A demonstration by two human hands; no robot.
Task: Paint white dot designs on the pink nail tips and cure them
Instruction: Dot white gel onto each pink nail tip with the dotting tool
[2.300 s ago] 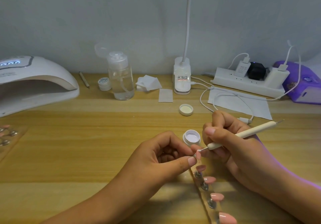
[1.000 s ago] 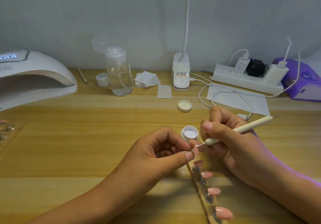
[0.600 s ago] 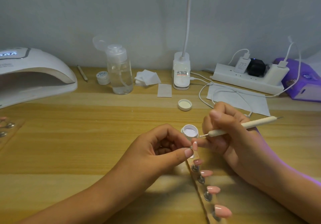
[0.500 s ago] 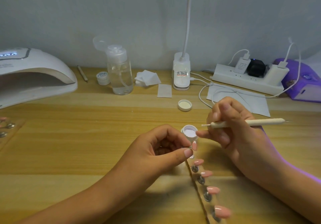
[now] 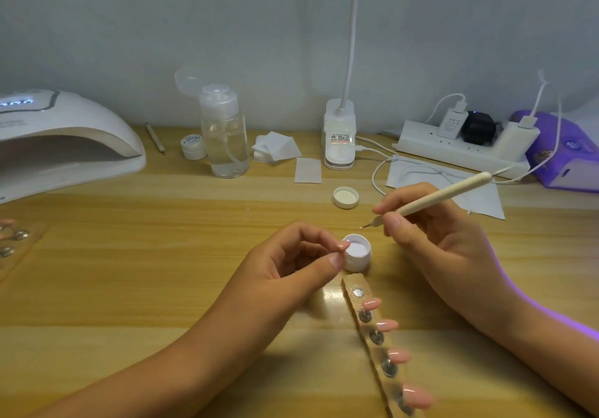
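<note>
Head view: the left hand (image 5: 291, 265) sits at the centre of the frame. Its thumb and forefinger are curled together, pinching what looks like one pink nail tip (image 5: 344, 245), mostly hidden by the fingertips, at the left edge of a small open white jar (image 5: 358, 254). The right hand (image 5: 431, 242), right of centre, grips a cream dotting pen (image 5: 444, 195) like a pencil. The pen's thin metal point hangs just above and to the right of the jar, not touching it. Below the jar a clear strip (image 5: 351, 283) runs toward the lower right of the frame, carrying four pink tips (image 5: 387, 325) on metal studs and one bare stud at its upper end. A white lid (image 5: 346, 197) lies above centre on the wooden table (image 5: 162, 255). A white curing lamp (image 5: 64, 145) stands at the left edge. A clear pump bottle (image 5: 225, 135) stands upper centre-left, and a power strip (image 5: 453, 148) lies at the upper right.
</note>
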